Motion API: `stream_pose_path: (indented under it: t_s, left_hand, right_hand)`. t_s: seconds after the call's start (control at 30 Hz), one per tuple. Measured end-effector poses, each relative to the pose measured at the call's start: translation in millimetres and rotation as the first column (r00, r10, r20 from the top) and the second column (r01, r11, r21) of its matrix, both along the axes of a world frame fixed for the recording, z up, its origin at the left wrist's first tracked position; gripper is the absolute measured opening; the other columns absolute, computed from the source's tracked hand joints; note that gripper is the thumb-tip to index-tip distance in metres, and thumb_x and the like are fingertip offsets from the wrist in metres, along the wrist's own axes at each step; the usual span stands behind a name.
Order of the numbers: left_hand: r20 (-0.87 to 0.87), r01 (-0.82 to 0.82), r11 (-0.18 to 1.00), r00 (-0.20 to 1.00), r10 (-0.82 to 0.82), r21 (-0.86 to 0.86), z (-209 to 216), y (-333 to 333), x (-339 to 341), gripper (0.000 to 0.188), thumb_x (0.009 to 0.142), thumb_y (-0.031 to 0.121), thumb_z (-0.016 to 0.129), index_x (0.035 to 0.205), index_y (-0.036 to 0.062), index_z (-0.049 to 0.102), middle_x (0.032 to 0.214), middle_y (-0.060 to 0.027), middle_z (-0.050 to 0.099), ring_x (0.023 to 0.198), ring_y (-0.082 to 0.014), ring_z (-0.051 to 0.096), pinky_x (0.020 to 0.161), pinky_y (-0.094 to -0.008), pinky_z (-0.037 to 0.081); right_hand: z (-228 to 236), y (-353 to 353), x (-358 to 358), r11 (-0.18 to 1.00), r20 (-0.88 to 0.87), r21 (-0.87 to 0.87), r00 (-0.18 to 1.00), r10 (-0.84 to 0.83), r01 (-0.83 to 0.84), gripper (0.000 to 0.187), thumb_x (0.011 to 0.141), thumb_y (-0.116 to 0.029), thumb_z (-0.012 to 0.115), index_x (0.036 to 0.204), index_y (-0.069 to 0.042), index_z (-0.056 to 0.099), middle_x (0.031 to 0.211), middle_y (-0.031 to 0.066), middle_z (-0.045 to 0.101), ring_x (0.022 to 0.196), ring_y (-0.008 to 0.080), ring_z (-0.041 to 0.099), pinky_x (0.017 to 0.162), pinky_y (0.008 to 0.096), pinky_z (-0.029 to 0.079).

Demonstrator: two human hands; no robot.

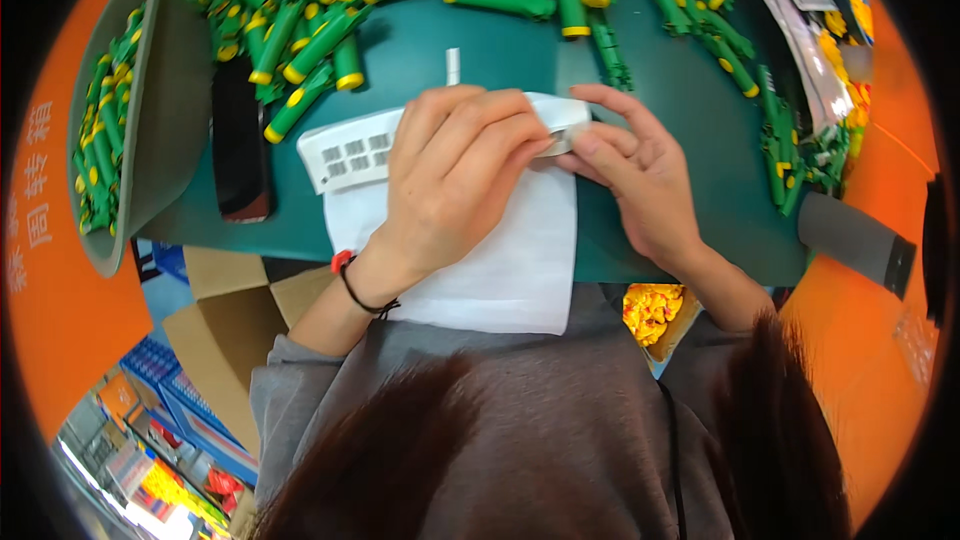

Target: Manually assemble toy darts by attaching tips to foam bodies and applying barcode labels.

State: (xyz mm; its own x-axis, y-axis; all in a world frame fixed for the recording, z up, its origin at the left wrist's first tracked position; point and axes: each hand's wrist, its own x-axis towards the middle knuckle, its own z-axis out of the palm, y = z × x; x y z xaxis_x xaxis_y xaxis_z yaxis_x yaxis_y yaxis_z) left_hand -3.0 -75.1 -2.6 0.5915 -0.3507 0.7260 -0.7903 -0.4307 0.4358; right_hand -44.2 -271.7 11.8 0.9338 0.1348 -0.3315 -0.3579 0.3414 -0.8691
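A white sheet of printed labels (345,155) lies across the table's near side, its dark blocks of print showing left of my hands. My left hand (455,175) presses over it, fingers bunched together at its right part. Against those fingertips, my right hand (645,175) pinches the sheet's curled right end between thumb and fingers, its index finger raised. Something small and greyish sits between the two sets of fingertips, too hidden to name. Beneath the labels, a blank white sheet or bag (500,270) hangs over the table's edge toward my lap.
Many green tubes with yellow ends (500,0) are heaped along the far side. A grey bin (145,90) holds more at left. Near it lies a dark phone (240,140). A grey cylinder (855,240) is at right; an open carton (225,340) stands below left.
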Motion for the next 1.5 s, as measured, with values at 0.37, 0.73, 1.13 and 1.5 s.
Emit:
stream_pose_path:
  t_s: [0.37, 0.73, 1.13, 1.5]
  left_hand:
    - [-0.428, 0.029, 0.969, 0.893, -0.135, -0.246, 5.0, 13.1, -1.5, 0.010, 0.085, -0.002, 0.069, 0.093, 0.0014, 0.065, 0.096, -0.0067, 0.065, 0.084, -0.0179, 0.052, 0.066, -0.0261, 0.043]
    - [-0.496, 0.083, 0.888, 0.804, -0.328, -0.453, 60.3, 14.4, -5.7, 0.012, 0.084, 0.001, 0.071, 0.094, 0.0021, 0.066, 0.099, -0.0071, 0.067, 0.091, -0.0183, 0.059, 0.081, -0.0299, 0.045]
    - [-0.554, 0.158, 0.928, 0.763, -0.332, -0.338, 56.2, 2.4, 2.5, 0.008, 0.090, 0.004, 0.066, 0.097, 0.0003, 0.065, 0.104, -0.0093, 0.067, 0.100, -0.0153, 0.061, 0.090, -0.0281, 0.045]
    - [-0.657, 0.132, 0.923, 0.667, -0.352, -0.361, 56.9, -8.3, -3.4, 0.009, 0.091, 0.005, 0.066, 0.098, -0.0007, 0.065, 0.104, -0.0094, 0.068, 0.098, -0.0142, 0.061, 0.089, -0.0283, 0.048]
  right_hand:
    - [26.1, -131.8, 39.8, -0.300, 0.322, -0.871, 0.914, 0.248, 0.389, 0.035, 0.085, -0.024, 0.075, 0.109, 0.000, 0.066, 0.108, 0.0165, 0.059, 0.105, 0.0337, 0.055, 0.092, 0.0383, 0.045]
    - [37.3, -37.0, 20.2, 0.900, 0.476, -0.393, 0.879, 0.025, 0.188, 0.032, 0.085, 0.010, 0.064, 0.116, 0.004, 0.058, 0.113, 0.0118, 0.058, 0.081, 0.0182, 0.066, 0.065, 0.0264, 0.054]
    - [8.1, -8.9, 4.6, 0.990, 0.488, -0.141, 0.869, 0.082, -0.015, 0.035, 0.087, 0.008, 0.065, 0.120, 0.003, 0.057, 0.125, 0.0152, 0.054, 0.106, 0.0212, 0.061, 0.086, 0.0333, 0.057]
    - [4.8, -9.0, -2.5, 0.982, 0.621, -0.177, 0.782, 0.057, 0.069, 0.040, 0.084, 0.016, 0.065, 0.122, 0.008, 0.055, 0.125, 0.0172, 0.057, 0.117, 0.0254, 0.059, 0.098, 0.0375, 0.056]
